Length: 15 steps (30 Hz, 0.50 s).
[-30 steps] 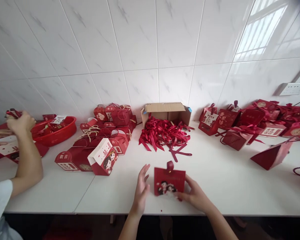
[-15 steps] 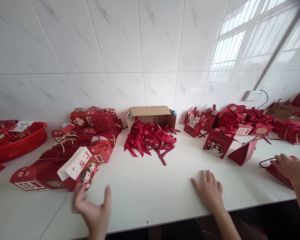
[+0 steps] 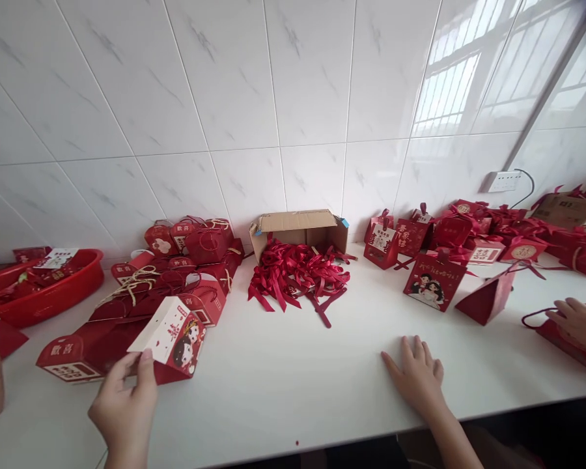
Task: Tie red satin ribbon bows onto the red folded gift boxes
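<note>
- Since the previous frame, your left grip (image 3: 125, 407) has gone from spread and apart to meeting the box (image 3: 172, 337); your right grip (image 3: 417, 378) lies much as it did.
- The box sits left of centre on the surface (image 3: 283, 384), nearer its front edge than its back edge, just beside the long box (image 3: 90, 345).
- Left thumb and forefinger are pinching the white panel's near edge; right fingers are spread, palm down near the front edge, holding nothing.
- That thin edge probably creases easily, so squeeze lightly and take a deeper hold on the body.
- Clear the long box before turning it; the two could snag.
- Your right grip under the far side would likely steady it.
</note>
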Each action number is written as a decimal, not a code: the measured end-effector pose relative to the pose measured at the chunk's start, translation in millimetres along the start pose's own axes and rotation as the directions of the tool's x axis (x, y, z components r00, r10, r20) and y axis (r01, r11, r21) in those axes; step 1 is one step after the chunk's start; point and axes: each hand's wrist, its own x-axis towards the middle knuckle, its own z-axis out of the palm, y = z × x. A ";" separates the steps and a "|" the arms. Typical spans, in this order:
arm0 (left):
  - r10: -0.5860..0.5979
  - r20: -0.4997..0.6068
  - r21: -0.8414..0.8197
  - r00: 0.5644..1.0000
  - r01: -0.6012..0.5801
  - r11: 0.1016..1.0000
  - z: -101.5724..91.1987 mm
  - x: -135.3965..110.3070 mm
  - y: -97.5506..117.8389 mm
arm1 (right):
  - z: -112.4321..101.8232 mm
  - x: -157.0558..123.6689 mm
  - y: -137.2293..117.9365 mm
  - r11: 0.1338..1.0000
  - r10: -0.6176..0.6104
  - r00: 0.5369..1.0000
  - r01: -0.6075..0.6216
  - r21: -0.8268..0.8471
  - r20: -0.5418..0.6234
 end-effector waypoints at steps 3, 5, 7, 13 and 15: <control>0.149 0.037 0.034 0.988 -0.150 0.988 -2.9 -37.3 11.3 | -13.6 6.0 -37.6 0.950 -0.261 0.954 0.227 0.215 0.145; 0.219 0.071 -0.054 0.973 -0.216 0.975 -0.1 -63.2 23.5 | -18.2 14.2 -71.0 0.781 -0.552 0.828 0.473 0.407 0.096; 0.318 0.167 -0.150 0.933 -0.295 0.944 6.9 -85.9 33.2 | -17.4 27.0 -103.1 0.723 -0.619 0.783 0.538 0.433 0.060; 0.485 0.500 -0.099 0.717 -0.509 0.855 28.8 -143.5 3.7 | -6.8 100.0 -138.2 0.743 -0.470 0.868 0.487 0.459 -0.160; 0.462 0.521 -0.090 0.718 -0.492 0.866 31.9 -159.3 -14.9 | -6.4 132.7 -132.8 0.770 -0.369 0.908 0.419 0.482 -0.200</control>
